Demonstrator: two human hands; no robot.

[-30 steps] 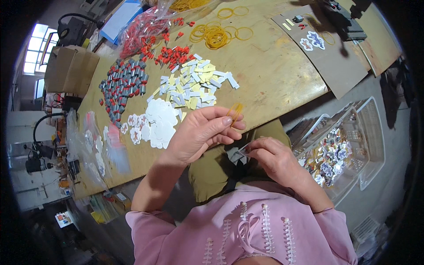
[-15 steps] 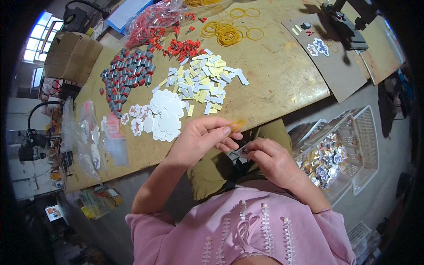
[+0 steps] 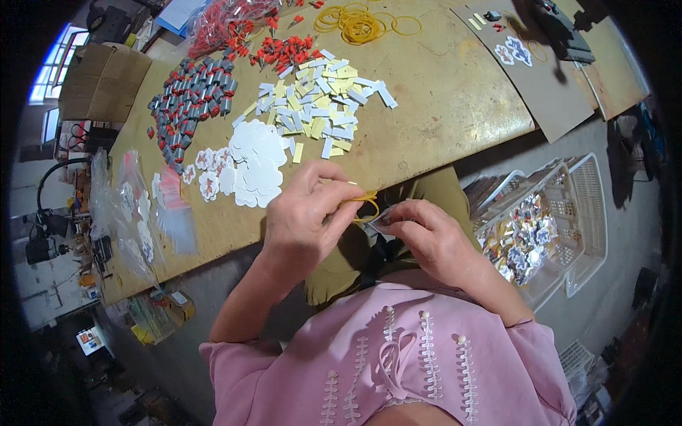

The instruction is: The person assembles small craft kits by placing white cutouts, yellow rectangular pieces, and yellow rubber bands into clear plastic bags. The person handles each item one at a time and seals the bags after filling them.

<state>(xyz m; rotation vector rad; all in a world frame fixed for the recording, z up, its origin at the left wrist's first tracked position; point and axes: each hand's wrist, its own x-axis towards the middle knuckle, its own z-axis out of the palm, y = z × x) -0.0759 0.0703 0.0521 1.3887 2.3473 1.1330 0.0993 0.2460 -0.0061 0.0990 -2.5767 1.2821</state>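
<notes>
My left hand (image 3: 305, 216) pinches a few yellow rubber bands (image 3: 370, 197) between thumb and fingers, just past the table's front edge and above my lap. The bands hang as a loop toward my other hand. A small pale piece shows at the left fingertips, too small to name. Close beside, my right hand (image 3: 433, 238) is closed on a small clear plastic bag (image 3: 379, 221), mostly hidden by the fingers. Nearest on the table are white cloud-shaped cutouts (image 3: 254, 174) and a heap of white and yellow strips (image 3: 327, 103).
Farther back lie small grey motors (image 3: 195, 99), red-tipped parts (image 3: 284, 53) and piled rubber bands (image 3: 361, 30). Printed cutouts (image 3: 208, 186) and clear bags (image 3: 177, 227) lie left. A plastic basket (image 3: 590, 227) of filled packets (image 3: 529, 241) stands right, below a grey board (image 3: 526, 85).
My left hand has turned over, its back now facing up, and the rubber bands hang lower, close to the bag. The right hand has shifted slightly left. The view has tilted a little.
</notes>
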